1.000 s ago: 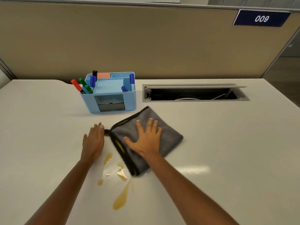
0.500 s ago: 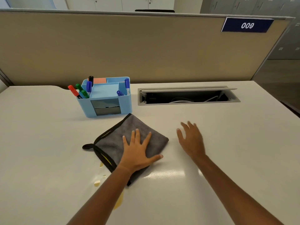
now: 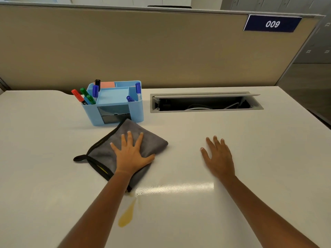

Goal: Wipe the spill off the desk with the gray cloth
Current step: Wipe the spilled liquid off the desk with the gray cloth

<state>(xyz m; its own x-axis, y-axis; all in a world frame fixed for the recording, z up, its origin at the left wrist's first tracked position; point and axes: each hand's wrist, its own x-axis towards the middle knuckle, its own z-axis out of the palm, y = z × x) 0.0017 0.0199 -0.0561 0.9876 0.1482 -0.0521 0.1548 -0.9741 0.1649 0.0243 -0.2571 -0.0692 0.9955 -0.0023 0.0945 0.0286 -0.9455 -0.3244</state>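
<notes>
The gray cloth (image 3: 154, 140), folded and edged in black with a loop at its left corner, lies on the white desk (image 3: 250, 140) just in front of a blue organizer. My left hand (image 3: 131, 154) presses flat on it, palm down with the fingers spread. A yellow spill streak (image 3: 127, 215) runs from the cloth's near corner toward me, partly hidden by my left forearm. My right hand (image 3: 219, 158) rests flat on the bare desk to the right of the cloth, holding nothing.
A blue desk organizer (image 3: 138, 111) with several markers stands touching the cloth's far corner. An open cable hatch (image 3: 206, 102) is set into the desk at the back right. A beige partition (image 3: 161, 51) with a "009" sign (image 3: 272, 24) closes off the back.
One second ago my right hand pressed the cloth; my left hand has since taken over and the right moved out to the right. The cloth slid left over the upper spill, covering those puddles.
</notes>
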